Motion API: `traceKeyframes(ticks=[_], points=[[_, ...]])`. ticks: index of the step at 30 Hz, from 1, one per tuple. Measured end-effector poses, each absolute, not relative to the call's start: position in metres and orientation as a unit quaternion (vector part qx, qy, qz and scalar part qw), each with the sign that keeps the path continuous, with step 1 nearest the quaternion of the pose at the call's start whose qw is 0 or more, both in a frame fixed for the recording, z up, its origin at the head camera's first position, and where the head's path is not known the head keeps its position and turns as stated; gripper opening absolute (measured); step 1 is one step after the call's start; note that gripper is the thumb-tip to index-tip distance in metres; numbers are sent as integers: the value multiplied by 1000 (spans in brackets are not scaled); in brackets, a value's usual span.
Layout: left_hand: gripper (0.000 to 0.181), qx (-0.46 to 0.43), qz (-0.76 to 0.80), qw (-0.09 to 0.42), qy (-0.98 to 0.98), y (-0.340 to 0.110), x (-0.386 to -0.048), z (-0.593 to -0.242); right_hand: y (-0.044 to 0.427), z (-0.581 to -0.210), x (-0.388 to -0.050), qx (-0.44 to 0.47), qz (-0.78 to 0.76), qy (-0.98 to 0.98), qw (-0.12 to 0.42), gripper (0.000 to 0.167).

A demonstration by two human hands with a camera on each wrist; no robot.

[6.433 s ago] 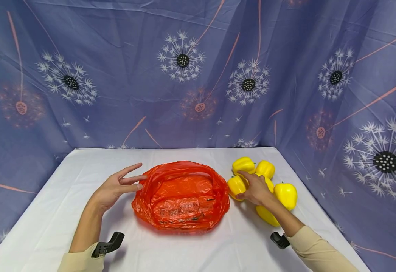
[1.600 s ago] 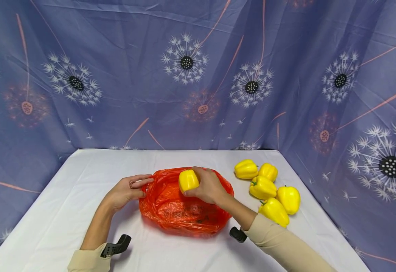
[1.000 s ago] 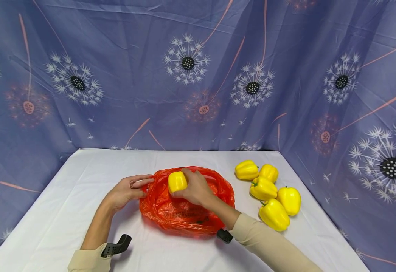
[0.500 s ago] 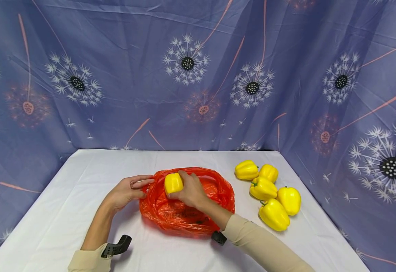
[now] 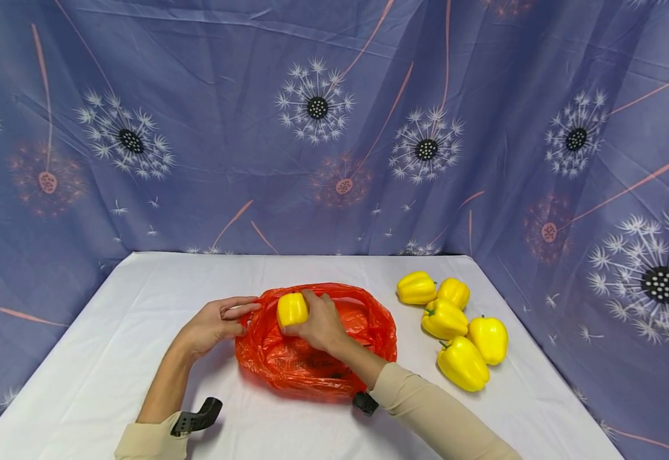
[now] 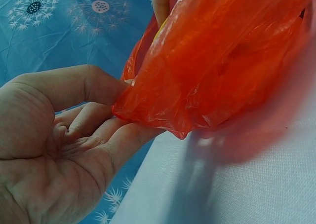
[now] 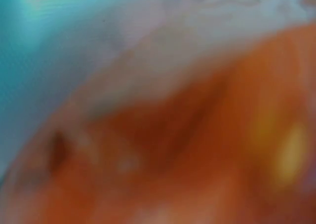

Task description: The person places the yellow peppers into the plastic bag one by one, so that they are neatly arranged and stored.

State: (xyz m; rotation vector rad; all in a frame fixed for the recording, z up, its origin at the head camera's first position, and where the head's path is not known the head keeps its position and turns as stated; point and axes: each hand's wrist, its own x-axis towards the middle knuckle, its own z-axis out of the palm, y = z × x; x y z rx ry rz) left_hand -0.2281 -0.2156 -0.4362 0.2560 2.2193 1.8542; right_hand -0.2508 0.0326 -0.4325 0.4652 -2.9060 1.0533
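A red plastic bag [image 5: 317, 383] lies with its mouth open on the white cloth in the head view. My left hand [image 5: 210, 327] pinches the bag's left edge; the left wrist view shows the thumb and fingers of that hand [image 6: 74, 140] on the thin red film [image 6: 212, 81]. Inside the bag's mouth, toward its left side, my right hand [image 5: 324, 324] grips a yellow bell pepper [image 5: 292, 310] between thumb and fingers. The right wrist view is blurred; mostly red bag [image 7: 163, 184] and a yellow patch [image 7: 292, 157] show there.
Right of the bag lie several yellow bell peppers, among them a rear one [image 5: 416, 287] and a front one [image 5: 463, 364]. A white cloth [image 5: 288, 434] covers the table. A purple dandelion-print curtain [image 5: 225, 128] hangs behind and at the sides.
My right hand has gone from the pepper group leftward into the bag, carrying one bell pepper, and lately shifts only slightly. My left hand, earlier spread beside the bag, now pinches its edge.
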Motion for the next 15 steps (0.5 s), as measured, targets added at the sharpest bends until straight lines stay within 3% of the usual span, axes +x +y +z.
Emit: traceKeyframes(ticks=[15], points=[[71, 104, 639, 117, 753, -217, -227, -435, 26, -438, -253, 167, 315, -934, 10, 81]])
